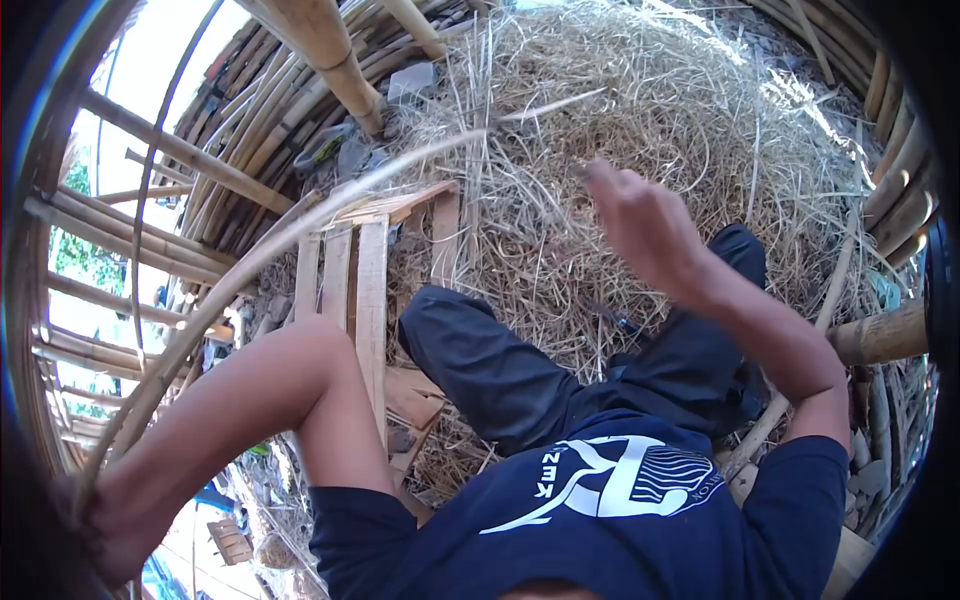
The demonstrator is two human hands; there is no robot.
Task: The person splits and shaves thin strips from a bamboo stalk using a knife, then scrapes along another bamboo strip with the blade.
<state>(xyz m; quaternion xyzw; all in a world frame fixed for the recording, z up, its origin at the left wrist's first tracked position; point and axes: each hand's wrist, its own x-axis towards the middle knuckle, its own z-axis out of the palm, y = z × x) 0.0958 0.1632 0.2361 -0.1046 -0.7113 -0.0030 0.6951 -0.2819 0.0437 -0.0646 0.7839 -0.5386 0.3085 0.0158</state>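
Note:
My left hand point(105, 530), at the dark left edge of the head view, is closed around a long, thin bamboo strip point(330, 205). From there the strip arcs up and to the right, its tip hanging above the straw. My right hand point(640, 215) is raised over the straw in front of my legs, apart from the strip and a little blurred. Its fingers are curled shut, with a small dark bit at the fingertips that I cannot make out. Between my knees lies a dark object point(622, 322), too unclear to name.
Dry straw point(640, 110) covers the ground ahead. A wooden slat frame point(372, 270) stands beside my left knee. Bamboo poles point(325, 50) and a bamboo lattice point(120, 255) rise on the left; another thick pole point(880, 335) juts in from the right. A grey block point(412, 82) sits farther back.

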